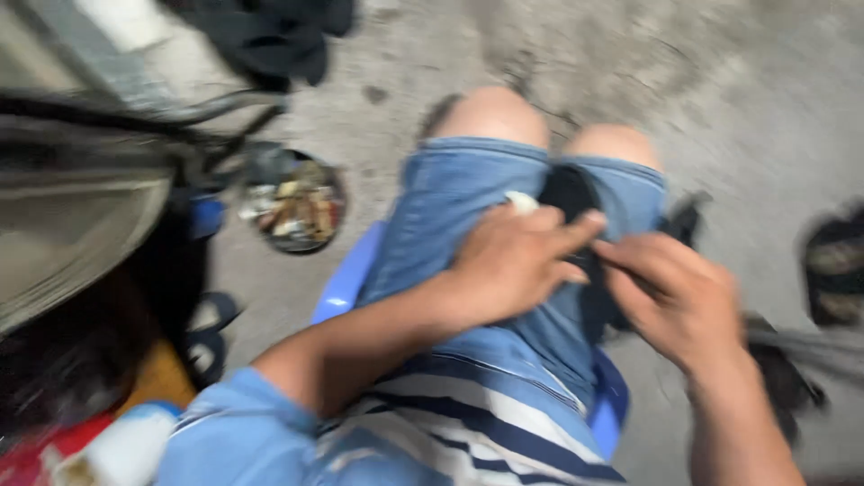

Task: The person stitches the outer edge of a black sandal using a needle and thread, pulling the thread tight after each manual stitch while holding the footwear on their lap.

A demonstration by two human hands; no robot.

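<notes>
Pretty blurry shot, but both hands meet over the lap in the middle of the frame. The left hand (508,261) and right hand (670,297) each have fingers pinched on a black object (571,193) lying between the denim shorts (450,216). Person sits on a blue plastic stool (346,283). A round dish of small bits (292,207) sits on the concrete floor (765,108), left of the knees.

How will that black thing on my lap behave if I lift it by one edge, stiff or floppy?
Probably floppy: the black thing follows the curve of the lap between the knees and seems to sag there. Likely light, since the left hand and right hand work it with fingertips only. The picture is blurred, so its material is unclear.
</notes>
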